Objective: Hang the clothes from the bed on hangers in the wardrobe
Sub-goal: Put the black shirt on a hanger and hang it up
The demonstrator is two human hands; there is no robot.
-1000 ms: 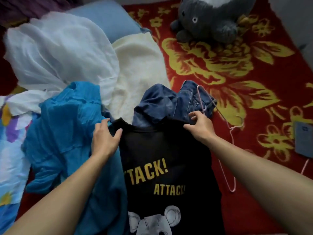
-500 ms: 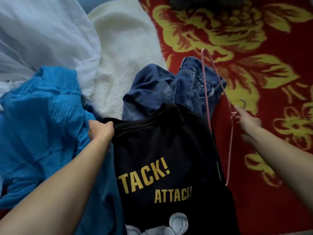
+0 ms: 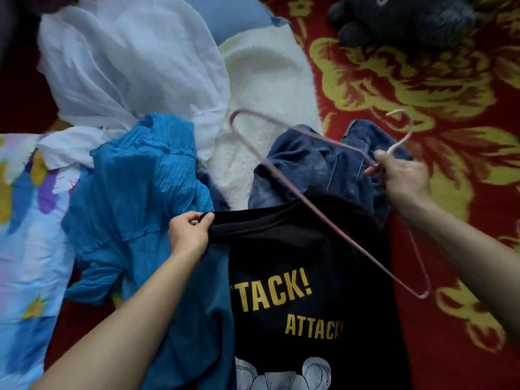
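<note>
The left hand (image 3: 190,235) pinches the collar of the black printed T-shirt (image 3: 295,263) on the bed (image 3: 464,88). The right hand (image 3: 402,178) grips the thin pink wire hanger (image 3: 337,226) above it, which may snag the blue denim jeans (image 3: 304,167).

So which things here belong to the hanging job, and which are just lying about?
Job: black T-shirt gripped by left hand, pink wire hanger in right hand, jeans, turquoise garment, white garment.
Lying about: grey plush toy, blue pillow, floral sheet, red floral blanket.
</note>
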